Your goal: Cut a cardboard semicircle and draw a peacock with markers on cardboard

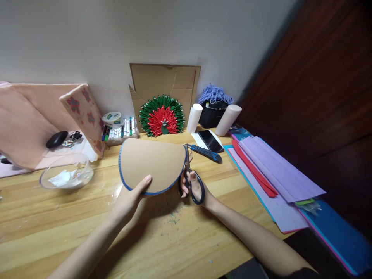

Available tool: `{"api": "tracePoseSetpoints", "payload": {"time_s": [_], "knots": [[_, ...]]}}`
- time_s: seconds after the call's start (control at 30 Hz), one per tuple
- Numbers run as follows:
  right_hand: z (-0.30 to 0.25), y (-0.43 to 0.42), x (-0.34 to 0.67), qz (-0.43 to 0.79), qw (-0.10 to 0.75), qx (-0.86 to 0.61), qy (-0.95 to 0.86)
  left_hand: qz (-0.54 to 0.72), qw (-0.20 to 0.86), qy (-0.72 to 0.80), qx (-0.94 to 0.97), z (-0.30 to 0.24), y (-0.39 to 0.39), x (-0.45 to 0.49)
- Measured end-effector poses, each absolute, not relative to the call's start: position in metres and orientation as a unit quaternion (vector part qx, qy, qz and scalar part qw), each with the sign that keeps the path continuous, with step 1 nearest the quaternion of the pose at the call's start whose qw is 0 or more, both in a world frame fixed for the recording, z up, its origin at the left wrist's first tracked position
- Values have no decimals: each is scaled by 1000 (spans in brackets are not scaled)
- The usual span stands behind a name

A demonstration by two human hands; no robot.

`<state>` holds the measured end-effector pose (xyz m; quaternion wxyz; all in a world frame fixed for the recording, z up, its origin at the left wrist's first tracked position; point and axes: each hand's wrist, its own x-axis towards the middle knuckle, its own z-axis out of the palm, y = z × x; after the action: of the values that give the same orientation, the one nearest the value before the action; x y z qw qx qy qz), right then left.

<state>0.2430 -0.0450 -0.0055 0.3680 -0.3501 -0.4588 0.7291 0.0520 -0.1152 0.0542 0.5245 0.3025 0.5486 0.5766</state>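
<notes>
My left hand (135,195) grips a rounded piece of cardboard (152,164) at its lower edge, thumb on top and fingers hidden beneath. A blue band runs along the curved edge of the cardboard, and its far edge is nearly straight. In my right hand (196,186) are dark-handled scissors (199,190), with my thumb and fingers in the loops. Their blades point away from me at the right edge of the cardboard. Just beyond lies a blue and black utility knife (206,153).
A red and green ribbon fan (164,118) leans on a cardboard panel (165,77). Markers (123,130) and a clear bowl (52,184) are to the left. A phone (210,140), two white rolls (194,118) and stacked coloured sheets (276,170) are to the right.
</notes>
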Motion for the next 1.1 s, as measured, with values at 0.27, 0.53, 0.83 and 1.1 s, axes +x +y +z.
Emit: {"api": "tracePoseSetpoints", "payload": {"time_s": [0.27, 0.53, 0.83, 1.1], "knots": [[2, -35, 251, 747, 336, -318, -478, 602, 501, 536, 317, 60, -108, 35], [12, -42, 251, 693, 337, -344, -536, 562, 525, 538, 344, 56, -106, 26], [10, -35, 256, 676, 319, -376, -548, 539, 533, 550, 350, 59, -103, 14], [16, -29, 261, 702, 297, -317, -563, 512, 542, 565, 353, 66, -98, -13]]}}
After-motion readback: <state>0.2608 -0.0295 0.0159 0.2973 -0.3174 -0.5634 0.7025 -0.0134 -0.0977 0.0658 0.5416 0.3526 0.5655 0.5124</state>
